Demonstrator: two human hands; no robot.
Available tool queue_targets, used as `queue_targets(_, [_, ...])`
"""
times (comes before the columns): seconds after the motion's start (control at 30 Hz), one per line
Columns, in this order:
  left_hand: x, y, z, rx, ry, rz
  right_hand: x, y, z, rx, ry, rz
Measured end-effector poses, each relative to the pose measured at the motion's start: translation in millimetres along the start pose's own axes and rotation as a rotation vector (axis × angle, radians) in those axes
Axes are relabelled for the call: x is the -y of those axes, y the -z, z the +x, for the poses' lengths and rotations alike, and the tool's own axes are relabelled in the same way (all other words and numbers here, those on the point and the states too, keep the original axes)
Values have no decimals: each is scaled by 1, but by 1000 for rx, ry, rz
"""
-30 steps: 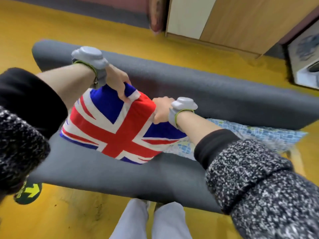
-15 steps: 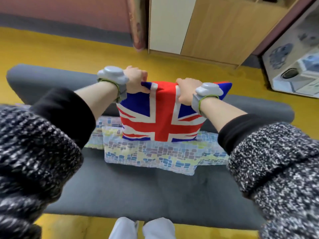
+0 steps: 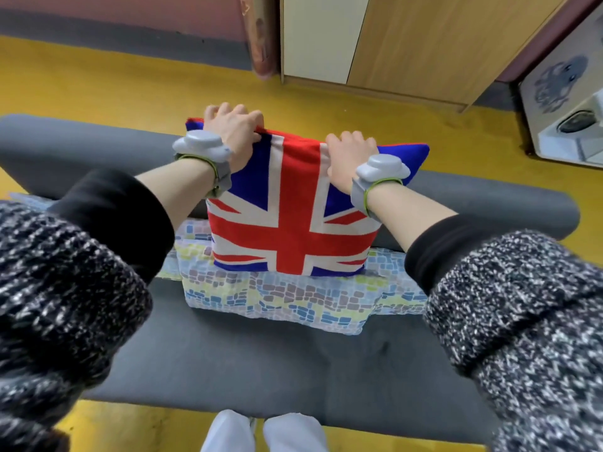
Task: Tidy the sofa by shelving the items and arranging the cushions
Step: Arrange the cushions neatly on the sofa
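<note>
— Both hands are on the flag cushion [image 3: 293,220], yes? How do they hold it?
— Left hand [image 3: 233,132] grips the top edge near the left corner, fingers curled over the far side, thumb pinching the near side. Right hand [image 3: 350,158] grips the same top edge further right, fingers hooked over it too.
— And the cushion itself?
— Square, printed with a red cross, white bands and blue corners. It stands upright on its bottom edge, leaning back against the sofa [image 3: 261,360] backrest.
— Standing on the seat?
— No, on a patchwork cushion [image 3: 277,298] that lies flat on the dark grey seat, patterned in small blue, yellow and purple blocks. More of the same pattern shows to the left and right, partly behind the sleeves.
— What else is around?
— Yellow floor [image 3: 114,86] behind the sofa, a wooden cabinet [image 3: 424,44] with a pale door beyond it, and a white appliance [image 3: 567,102] at the right edge.
— Anything blocking the view?
— Speckled knit sleeves [image 3: 522,321] cover both lower corners. Grey wrist bands [image 3: 380,171] sit on both wrists.
</note>
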State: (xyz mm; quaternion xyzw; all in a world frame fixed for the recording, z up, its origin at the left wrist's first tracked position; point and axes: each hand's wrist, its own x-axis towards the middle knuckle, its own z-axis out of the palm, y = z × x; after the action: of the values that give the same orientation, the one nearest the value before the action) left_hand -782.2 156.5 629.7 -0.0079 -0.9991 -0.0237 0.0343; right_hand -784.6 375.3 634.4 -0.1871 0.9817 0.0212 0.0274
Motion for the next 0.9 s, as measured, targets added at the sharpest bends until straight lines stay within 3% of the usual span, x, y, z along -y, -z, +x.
queue_targets(0.17, [-6,-28,-19,7,49,-26,3,-17,-9,-5,-12,-76])
queue_targets(0.37, [3,-18,15,-131,15,-58,-2,-4,4,41,-71,22])
queue_targets(0.57, [-9,-36,6,-44,115,-54,-3,-13,-5,150,-30,-2])
queue_targets(0.9, [-6,-25,13,-163,66,-137,-5,2,5,163,-70,90])
